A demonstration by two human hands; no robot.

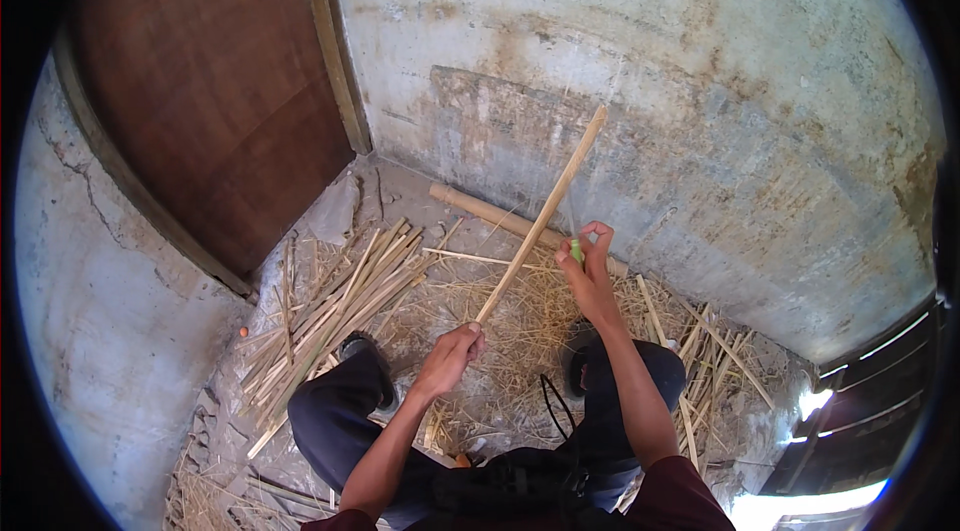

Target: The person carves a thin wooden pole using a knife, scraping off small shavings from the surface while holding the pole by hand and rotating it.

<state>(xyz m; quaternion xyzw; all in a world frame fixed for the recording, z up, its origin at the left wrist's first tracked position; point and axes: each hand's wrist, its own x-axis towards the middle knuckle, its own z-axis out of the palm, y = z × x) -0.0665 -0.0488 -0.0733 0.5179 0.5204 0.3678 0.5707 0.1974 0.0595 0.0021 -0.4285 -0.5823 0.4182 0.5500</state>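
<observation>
- Room, head view: a wall (640, 41), pale grey-white, stained brown and worn toward its foot; a brown door (200, 81) at upper left, set in a wooden frame (335, 41).
- Floor (400, 181): dull and dusty, strewn with straw-coloured shavings (540, 316), thickest between the feet.
- Strip (541, 216), one: long, flat, pale wood or bamboo; raised aslant in front of the person, lower end in the left hand, upper end pointing up and right toward the wall.
- Left hand (450, 359): fingers closed round the strip's lower end — a firm grip, back of the hand upward.
- Right hand (590, 281): thumb and fingers pinched on the green handle (576, 250) of a tool; a thin part, hard to make out, rises from it beside the strip. Whether it touches the strip, cannot tell.
- Pole (470, 201), one: thick, light brown, lying near the wall's foot, behind the raised strip.
- Pile of strips (335, 296), left of the person: many, long and narrow, heaped roughly parallel.
- Further strips (705, 361), right of the person: loose, crossing at angles, mixed with shavings.
- Sundries: crumpled whitish sheet (335, 211) near the door; small orange object (243, 331) — kind unclear — by the left wall.
- Person: knees bent, dark trousers (335, 421), dark red sleeves (675, 496).
</observation>
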